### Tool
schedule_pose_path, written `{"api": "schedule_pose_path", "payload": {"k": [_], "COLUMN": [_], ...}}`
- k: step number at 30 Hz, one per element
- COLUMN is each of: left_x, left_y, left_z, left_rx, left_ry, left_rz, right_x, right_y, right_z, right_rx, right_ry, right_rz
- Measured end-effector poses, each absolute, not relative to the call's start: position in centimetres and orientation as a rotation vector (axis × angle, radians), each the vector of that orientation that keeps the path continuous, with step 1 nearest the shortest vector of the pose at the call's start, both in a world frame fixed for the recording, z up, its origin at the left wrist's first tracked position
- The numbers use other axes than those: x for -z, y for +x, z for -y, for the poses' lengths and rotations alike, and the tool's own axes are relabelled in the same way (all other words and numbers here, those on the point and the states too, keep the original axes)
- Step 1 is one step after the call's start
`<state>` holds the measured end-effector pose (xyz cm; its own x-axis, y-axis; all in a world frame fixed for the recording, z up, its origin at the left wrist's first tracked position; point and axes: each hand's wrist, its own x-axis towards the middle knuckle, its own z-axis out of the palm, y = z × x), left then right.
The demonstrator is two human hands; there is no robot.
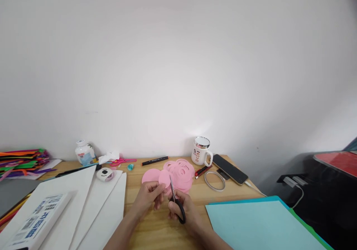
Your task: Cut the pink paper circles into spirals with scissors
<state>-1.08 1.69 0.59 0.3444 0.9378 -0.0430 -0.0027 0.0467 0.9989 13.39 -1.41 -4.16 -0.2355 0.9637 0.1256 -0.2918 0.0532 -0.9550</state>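
Observation:
Near the middle of the desk, my left hand (pixel 153 194) pinches a small pink paper circle (pixel 164 177) between thumb and fingers. My right hand (pixel 185 207) is closed around a pair of black-handled scissors (pixel 181 211), whose blades point up and away beside the circle's right edge. Whether the blades touch the paper I cannot tell. Just beyond my hands lies a heap of pink paper rings and discs (pixel 182 172). A larger pink disc (pixel 151 175) lies to the left of the heap, partly behind the held circle.
White paper sheets (pixel 111 205) with a long box (pixel 41 220) cover the left. Teal paper (pixel 251 220) lies at right. Behind stand a mug (pixel 197 155), a phone (pixel 230 169), a tape ring (pixel 214 188), a black marker (pixel 155 161), pink scissors (pixel 122 162) and a white bottle (pixel 85 153).

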Motion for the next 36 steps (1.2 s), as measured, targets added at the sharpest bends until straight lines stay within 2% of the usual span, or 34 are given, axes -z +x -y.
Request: {"api": "schedule_pose_path", "payload": {"k": [21,36], "left_x": [-1.1,-1.0], "left_y": [-0.4,-1.1], "left_z": [-1.1,-1.7], "left_rx": [-0.896,-0.949], "left_ry": [1.408,1.372], "left_rz": [-1.029,-1.037], "right_x": [2.7,3.6], "right_y": [13.7,13.5], "right_z": [1.8,1.6], "right_rx": [-1.441,-1.438], "right_ry": [-0.794,-0.834], "right_rz": [1.262,1.252]}}
